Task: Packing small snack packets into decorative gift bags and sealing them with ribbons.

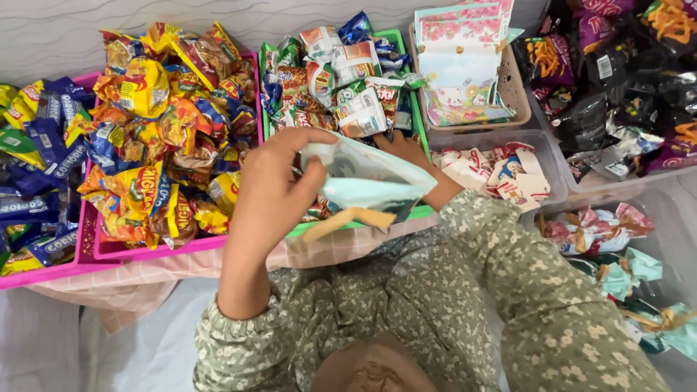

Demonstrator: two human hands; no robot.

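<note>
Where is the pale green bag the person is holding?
In the head view, the pale green bag sits mid-frame, held between the left hand and right hand, in front of the green basket of snack packets.

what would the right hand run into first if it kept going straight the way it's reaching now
Most likely the snack packets piled in the green basket. The right hand reaches up and away from the body behind the pale gift bag, fingers aimed into that basket. Depth is hard to judge; it may already touch them.
</note>
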